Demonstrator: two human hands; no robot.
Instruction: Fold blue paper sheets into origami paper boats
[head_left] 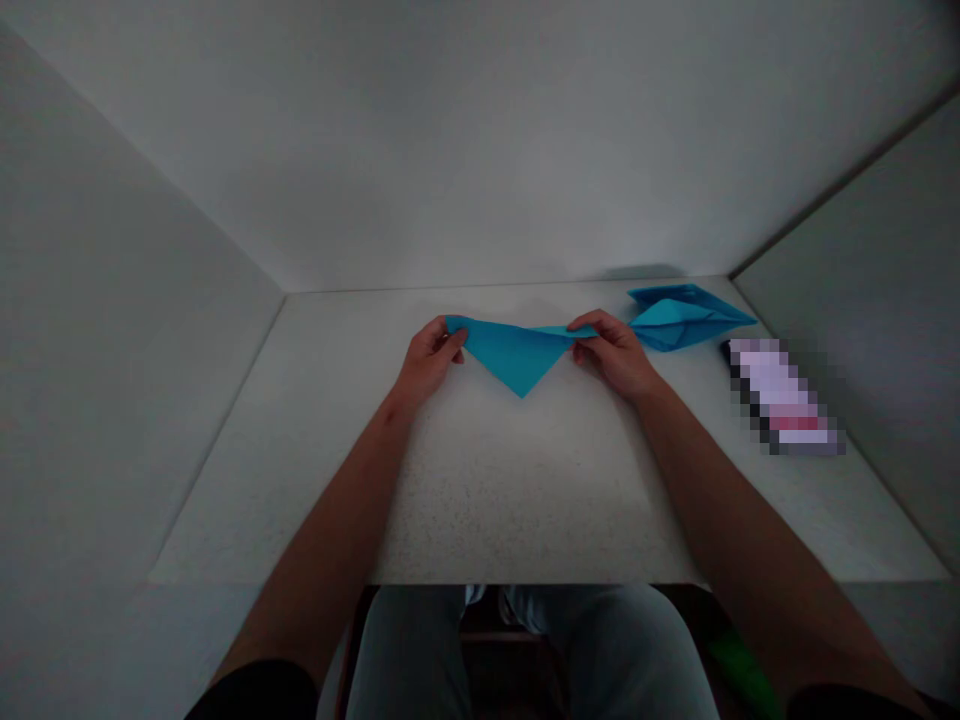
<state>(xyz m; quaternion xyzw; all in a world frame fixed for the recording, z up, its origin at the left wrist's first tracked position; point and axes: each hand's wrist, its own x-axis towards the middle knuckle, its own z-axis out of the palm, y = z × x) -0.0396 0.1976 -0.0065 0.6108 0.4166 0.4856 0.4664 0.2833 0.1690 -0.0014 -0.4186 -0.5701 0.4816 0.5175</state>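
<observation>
A sheet of blue paper (517,355), folded into a triangle with its point toward me, is held over the far middle of the table. My left hand (431,355) pinches its left corner between thumb and fingers. At the right corner, my right hand (609,350) grips the paper the same way, fingers on top and thumb below. Along the top edge a narrow part of a second layer shows toward the right. Just beyond my right hand lies a folded blue paper piece (686,318) with pointed ends.
On the right of the white table (517,500) lies a phone (784,395), its screen blurred out. Walls close in the table at the back, left and right. My legs are under the front edge, and something green (742,670) shows low on the right.
</observation>
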